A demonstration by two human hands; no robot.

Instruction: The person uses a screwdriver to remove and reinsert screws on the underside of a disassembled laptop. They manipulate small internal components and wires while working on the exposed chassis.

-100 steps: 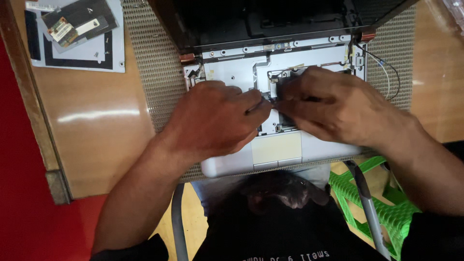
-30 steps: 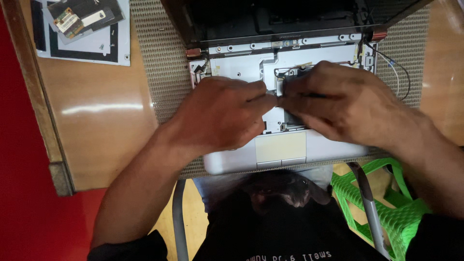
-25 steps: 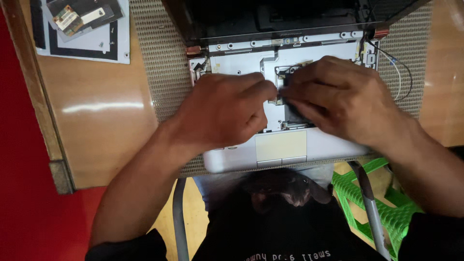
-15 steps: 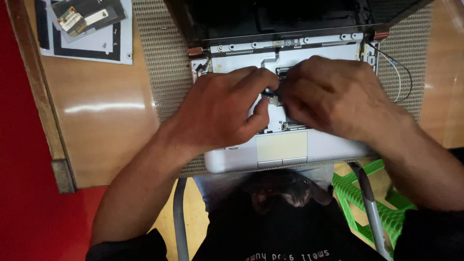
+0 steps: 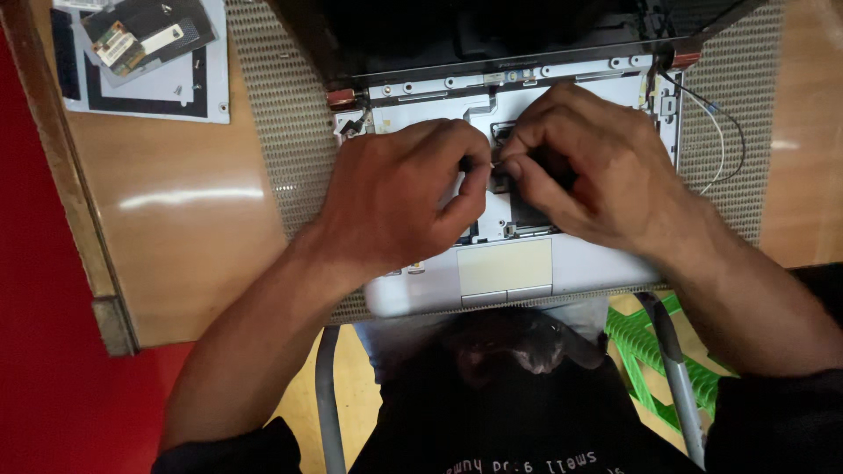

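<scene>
Silver laptop point(image 5: 518, 263), keyboard stripped off, sits at centre frame on a woven mat point(image 5: 281, 132), both hands pinching over its bare deck.

Since a moment ago the fingertips have closed in to meet mid-deck, so the work has narrowed to one small spot. Left hand point(image 5: 399, 206) lies knuckles-up, thumb and forefinger nipped together; right hand point(image 5: 588, 171) curls opposite. Whatever they grip is hidden. Loose parts point(image 5: 140, 39) lie upper left on the wooden table point(image 5: 184, 246).

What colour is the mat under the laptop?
The mat is beige-grey with a fine woven mesh pattern; the head view shows it best, left of the laptop.
</scene>
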